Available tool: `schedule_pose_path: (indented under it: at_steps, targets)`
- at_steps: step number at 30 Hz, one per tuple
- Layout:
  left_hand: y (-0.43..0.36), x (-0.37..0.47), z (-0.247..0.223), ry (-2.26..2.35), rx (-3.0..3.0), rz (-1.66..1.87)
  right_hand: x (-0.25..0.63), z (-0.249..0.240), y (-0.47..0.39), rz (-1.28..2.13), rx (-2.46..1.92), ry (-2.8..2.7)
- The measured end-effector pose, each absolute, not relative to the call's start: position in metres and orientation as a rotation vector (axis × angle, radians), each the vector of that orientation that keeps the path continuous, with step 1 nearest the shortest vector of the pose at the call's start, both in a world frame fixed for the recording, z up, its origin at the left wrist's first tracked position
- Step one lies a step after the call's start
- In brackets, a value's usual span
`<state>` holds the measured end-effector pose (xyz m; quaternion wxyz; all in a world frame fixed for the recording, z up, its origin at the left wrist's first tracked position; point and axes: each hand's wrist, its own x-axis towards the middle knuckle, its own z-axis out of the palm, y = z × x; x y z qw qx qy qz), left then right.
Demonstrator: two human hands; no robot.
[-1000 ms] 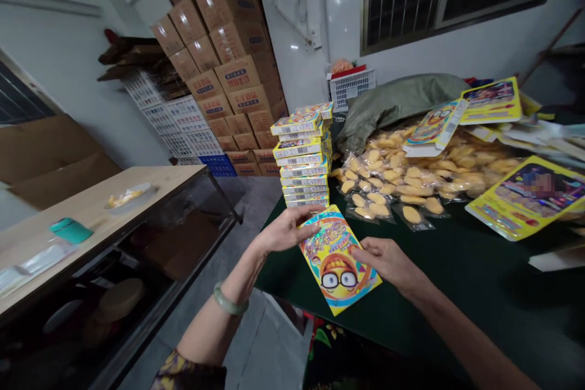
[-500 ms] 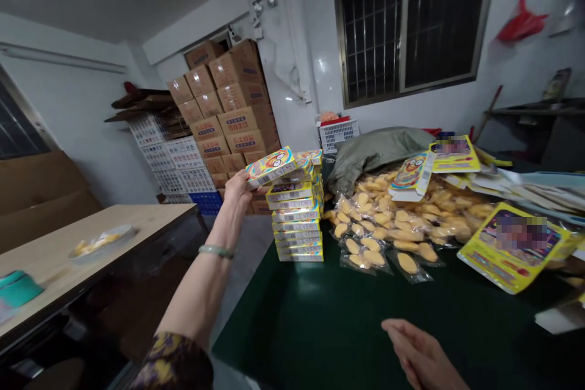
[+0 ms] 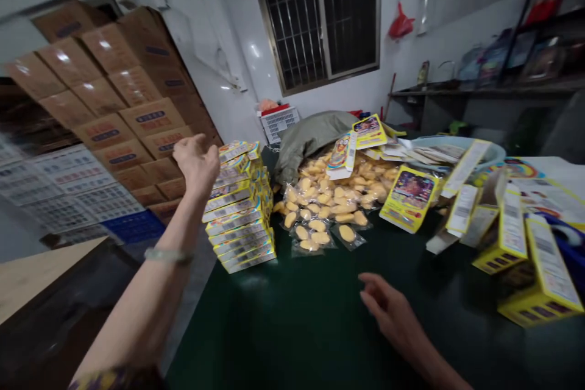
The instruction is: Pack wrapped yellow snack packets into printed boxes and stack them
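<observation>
My left hand (image 3: 196, 161) is raised just beside the top of a tall stack of flat yellow printed boxes (image 3: 240, 222). Its fingers are loosely bent with the thumb apart, and I see nothing in them. Over the dark green tabletop (image 3: 292, 317) hovers my right hand (image 3: 388, 308), thumb and fingers apart, holding nothing. Beyond it lies a heap of small clear packets with yellow oval pieces (image 3: 320, 201), spilling from a grey-green sack (image 3: 315, 134). A flat yellow box (image 3: 409, 198) leans at the heap's right edge.
Several open yellow cartons (image 3: 507, 225) stand on the right. Behind them sits a pale blue basin (image 3: 496, 149) with flat cardboard pieces. Brown shipping cartons (image 3: 150, 116) are piled high at left. A wooden-topped table (image 3: 41, 274) is at lower left.
My left hand has let go of the yellow box, which now rests on the stack. The view has swung right, showing the open cartons. My right hand still holds nothing.
</observation>
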<state>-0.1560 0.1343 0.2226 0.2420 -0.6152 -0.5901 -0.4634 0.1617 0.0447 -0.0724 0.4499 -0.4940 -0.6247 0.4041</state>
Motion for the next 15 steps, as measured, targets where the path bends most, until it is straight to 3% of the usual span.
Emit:
schedule_pose_path:
  at_steps: [6, 10, 15]
  targets:
    - [0.076, -0.051, 0.094, -1.564, -2.483, -1.244, 0.200, -0.024, 0.162, -0.298, -1.617, -1.909]
    - [0.051, -0.027, 0.038, -1.776, -2.872, -1.087, 0.213, -0.004, 0.219, -0.429, -1.456, -2.378]
    - [0.037, -0.042, 0.021, -1.997, -2.889, -1.126, 0.239, 0.005, 0.230, -0.406, -1.389, -2.587]
